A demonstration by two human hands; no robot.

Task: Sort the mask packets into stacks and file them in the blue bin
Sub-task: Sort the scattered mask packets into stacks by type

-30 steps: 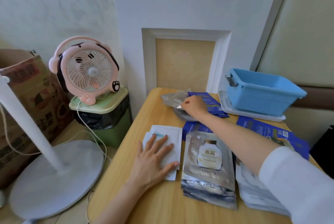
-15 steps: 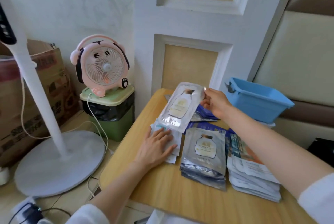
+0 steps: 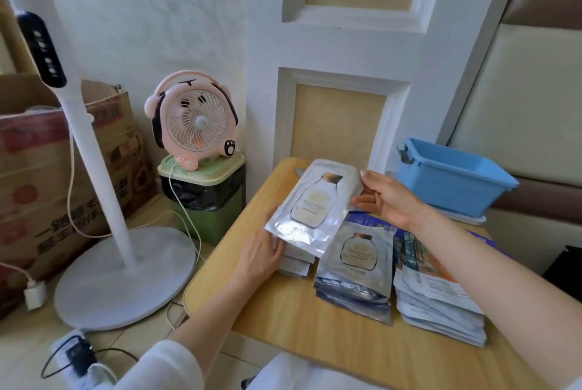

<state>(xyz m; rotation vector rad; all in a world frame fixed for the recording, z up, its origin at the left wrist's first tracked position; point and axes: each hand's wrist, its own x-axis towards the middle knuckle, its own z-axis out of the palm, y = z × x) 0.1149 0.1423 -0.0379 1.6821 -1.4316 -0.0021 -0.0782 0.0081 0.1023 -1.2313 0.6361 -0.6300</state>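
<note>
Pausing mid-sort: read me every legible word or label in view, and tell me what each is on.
"WINTER": top packet of the silver foil packet stack.
Hand-held silver bottle-print packet: label blurred, unreadable.
Brown cardboard box: Chinese characters, too blurred to read.
White-and-orange packet stack: print too small.

A pink desk fan (image 3: pixel 192 125) sits on a green bin (image 3: pixel 206 200) beside a cardboard box (image 3: pixel 47 175).
</note>
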